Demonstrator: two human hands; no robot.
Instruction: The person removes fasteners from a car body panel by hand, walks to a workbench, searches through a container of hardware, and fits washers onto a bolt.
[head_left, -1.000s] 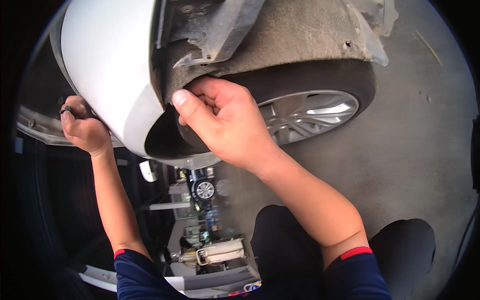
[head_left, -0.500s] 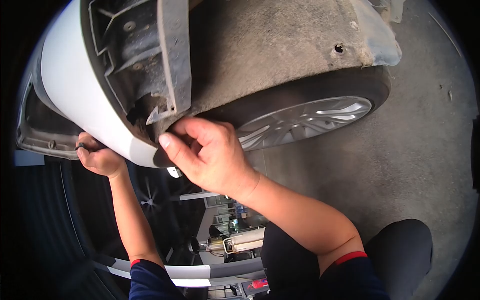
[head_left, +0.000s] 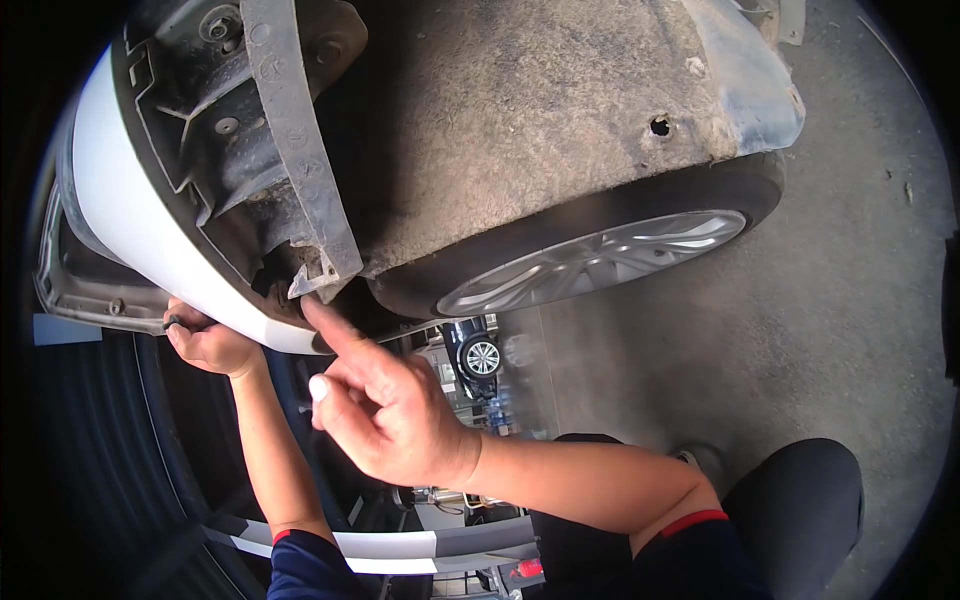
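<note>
My left hand (head_left: pixel 212 342) is closed at the lower edge of a white car body panel (head_left: pixel 150 235). A small dark thing shows at its fingertips, too small to name. My right hand (head_left: pixel 395 400) holds nothing. Its index finger stretches up to the torn lower corner (head_left: pixel 312 280) of a dirty black plastic bracket (head_left: pixel 290 130), while the thumb stands apart and the other fingers curl in. The fingertip looks to be at or against that corner; contact is hard to tell. Beside the bracket lies a rough, dusty wheel-arch liner (head_left: pixel 520 110) with a ragged hole.
A tyre with a silver alloy wheel (head_left: pixel 600 260) sits below the liner. A dark open panel (head_left: pixel 90 290) juts out at the far left. Another car's wheel (head_left: pixel 482 357) shows in the background. Grey concrete floor (head_left: pixel 640 380) stretches to the right, beside my knee (head_left: pixel 800 500).
My right hand has moved down from the panel's edge, and its index finger is now stretched out instead of bent towards the thumb. The view has shifted; my left hand keeps its place.
</note>
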